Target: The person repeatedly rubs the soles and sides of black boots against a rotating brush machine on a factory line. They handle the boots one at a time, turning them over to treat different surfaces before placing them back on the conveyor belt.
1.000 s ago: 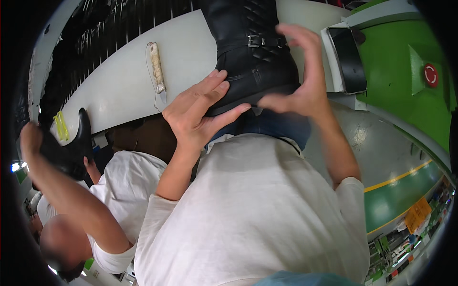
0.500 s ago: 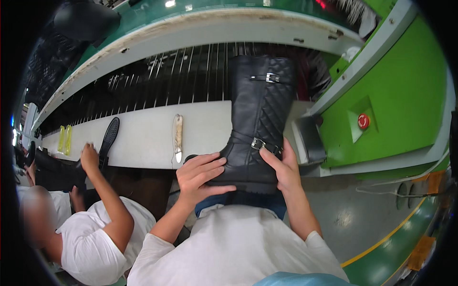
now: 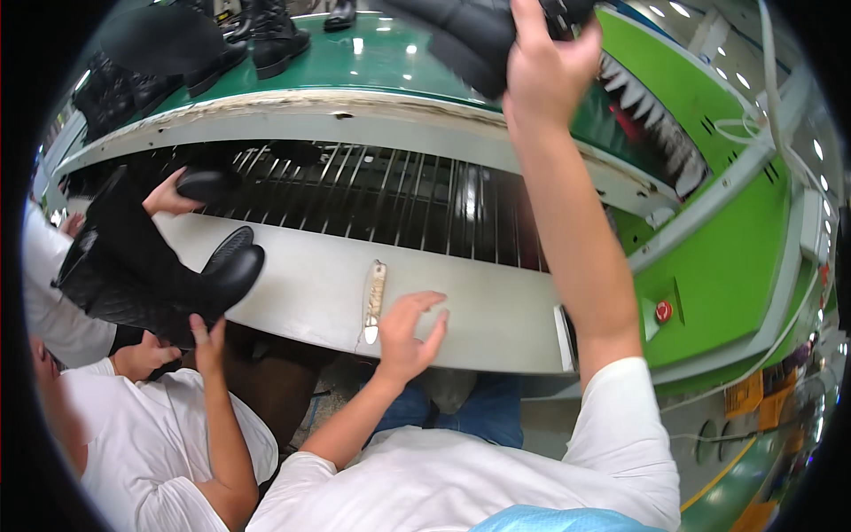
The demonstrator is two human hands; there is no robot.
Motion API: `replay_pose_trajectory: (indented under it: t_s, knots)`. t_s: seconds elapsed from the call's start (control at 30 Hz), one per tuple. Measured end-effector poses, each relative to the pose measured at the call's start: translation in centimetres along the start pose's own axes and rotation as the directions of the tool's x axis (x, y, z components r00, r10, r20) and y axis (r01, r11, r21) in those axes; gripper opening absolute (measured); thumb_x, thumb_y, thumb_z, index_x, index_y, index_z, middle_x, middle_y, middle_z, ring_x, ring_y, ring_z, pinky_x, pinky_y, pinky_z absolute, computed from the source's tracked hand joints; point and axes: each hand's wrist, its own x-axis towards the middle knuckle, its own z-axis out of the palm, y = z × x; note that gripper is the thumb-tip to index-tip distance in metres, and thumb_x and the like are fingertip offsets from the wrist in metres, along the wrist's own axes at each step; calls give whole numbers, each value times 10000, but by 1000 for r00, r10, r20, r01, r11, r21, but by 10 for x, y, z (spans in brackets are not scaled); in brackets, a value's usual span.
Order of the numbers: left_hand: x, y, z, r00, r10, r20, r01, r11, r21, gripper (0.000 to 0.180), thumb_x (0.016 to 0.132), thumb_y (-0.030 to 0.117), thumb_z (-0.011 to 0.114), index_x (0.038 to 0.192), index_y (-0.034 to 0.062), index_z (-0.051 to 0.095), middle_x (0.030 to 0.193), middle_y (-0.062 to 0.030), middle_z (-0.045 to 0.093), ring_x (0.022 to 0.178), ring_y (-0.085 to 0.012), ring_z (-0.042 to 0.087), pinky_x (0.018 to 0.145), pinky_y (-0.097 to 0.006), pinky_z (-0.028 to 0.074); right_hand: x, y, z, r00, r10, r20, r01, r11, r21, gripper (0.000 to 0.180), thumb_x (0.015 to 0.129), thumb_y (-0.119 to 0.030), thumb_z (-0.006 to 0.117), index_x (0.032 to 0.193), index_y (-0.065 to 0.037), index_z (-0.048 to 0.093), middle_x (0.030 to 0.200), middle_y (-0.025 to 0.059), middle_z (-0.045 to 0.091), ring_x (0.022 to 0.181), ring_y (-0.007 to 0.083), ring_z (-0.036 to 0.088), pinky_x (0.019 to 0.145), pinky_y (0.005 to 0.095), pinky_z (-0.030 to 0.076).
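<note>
A long, white, smooth-topped desk (image 3: pixel 496 324) fronts a row of thin metal bars (image 3: pixel 355 195) below a glossy green raised surface (image 3: pixel 381 75), with a bright green metal machine panel (image 3: pixel 731 293) at right, grey floor (image 3: pixel 687 461) edged by a yellow line (image 3: pixel 722 472), and small white overhead lights (image 3: pixel 679 10).

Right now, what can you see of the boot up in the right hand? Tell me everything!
The boot is black and looks like leather, with a dark sole along its lower side. It slants across the top of the picture, whose edge cuts part of it off, and it looks a little blurred. The right hand has its grip on it and hides some of it. The green surface shows behind; I can't tell whether they touch.
</note>
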Motion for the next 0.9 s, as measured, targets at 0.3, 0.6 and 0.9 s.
replay_pose_trajectory:
  t_s: [0.3, 0.6, 0.9]
  knots:
    - [-25, -61, 14, 932, -58, 357, 21, 994, 108, 212, 898, 105, 880, 1095, 67, 811, 1214, -107, 788, 1179, -344, 739, 997, -464, 610, 10, 235, 134, 763, 619, 184, -143, 439, -887, 992, 1064, -464, 746, 1757, 34, 241, 1613, 371, 576, 1501, 522, 582, 1264, 575, 462]
    - [29, -36, 87, 689, -2, 725, -147, 979, 142, 211, 897, 193, 831, 1050, 51, 801, 1106, -141, 790, 1107, -360, 750, 937, -501, 597, -43, 159, 47, 794, 84, 602, 301, 806, -510, 620, 1130, -435, 697, 1544, -1, 537, 1271, 172, 686, 1112, 295, 670, 986, 401, 537]
    - [71, -133, 245, 901, -193, 389, 97, 963, 253, 152, 875, 123, 787, 1017, 74, 812, 1026, -132, 817, 1004, -354, 784, 811, -499, 655, -167, 158, -243, 469, 857, 213, -302, 383, -873, 366, 1083, -223, 818, 1353, 15, 748, 1070, 80, 805, 892, 133, 784, 847, 243, 601]
